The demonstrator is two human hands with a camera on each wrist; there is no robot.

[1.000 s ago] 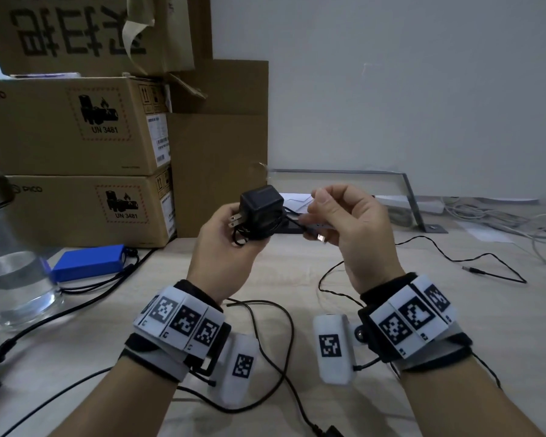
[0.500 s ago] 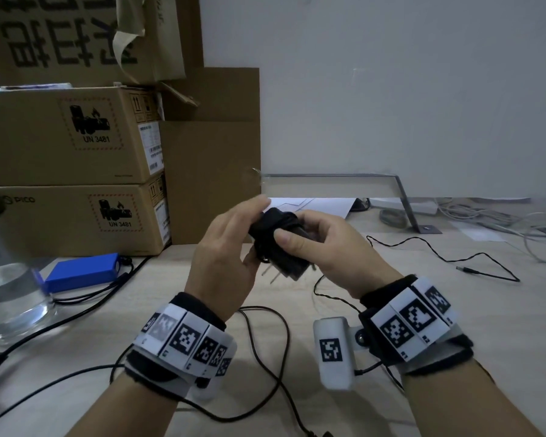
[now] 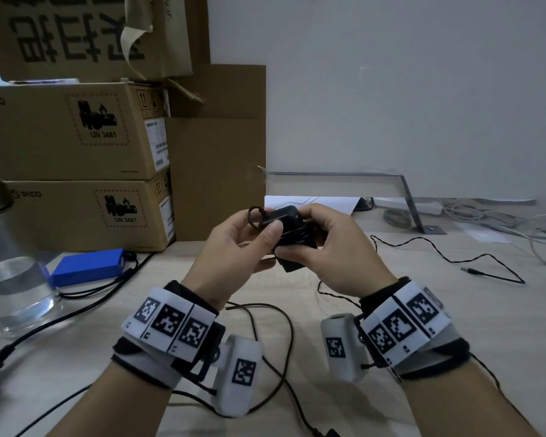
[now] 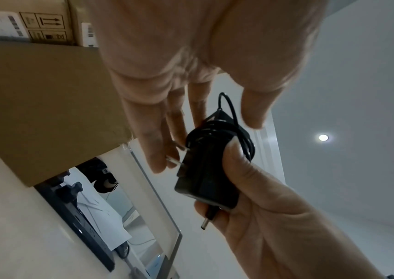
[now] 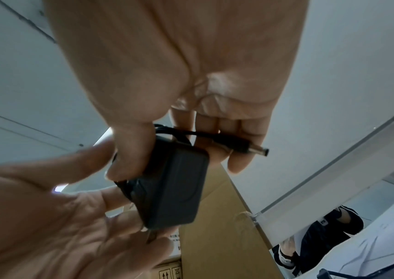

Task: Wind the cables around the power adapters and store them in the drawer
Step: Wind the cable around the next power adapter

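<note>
A black power adapter (image 3: pixel 292 234) with its cable wound round it is held above the desk between both hands. My right hand (image 3: pixel 322 244) grips it, thumb (image 4: pixel 236 158) pressed over the cable turns, fingers (image 5: pixel 239 151) behind. The cable's barrel plug (image 5: pixel 251 148) sticks out past those fingers (image 4: pixel 206 223). My left hand (image 3: pixel 249 238) lies against the adapter's other side with straight fingers (image 4: pixel 160 151) touching the metal prongs and its thumb on the top. A second thin black cable (image 3: pixel 438 250) with a barrel plug (image 3: pixel 468 270) lies loose on the desk to the right. No drawer is in view.
Stacked cardboard boxes (image 3: pixel 76 137) stand at the back left. A blue box (image 3: pixel 89 266) and a glass jar of water (image 3: pixel 10 288) sit at the left. Black cables (image 3: pixel 281 342) loop under my wrists. A metal bracket (image 3: pixel 407 197) and white cables (image 3: pixel 501 222) lie at the back right.
The adapter has passed from my left hand's grip into my right hand and has been turned over. The right hand no longer pinches the free cable end. The left fingers have straightened.
</note>
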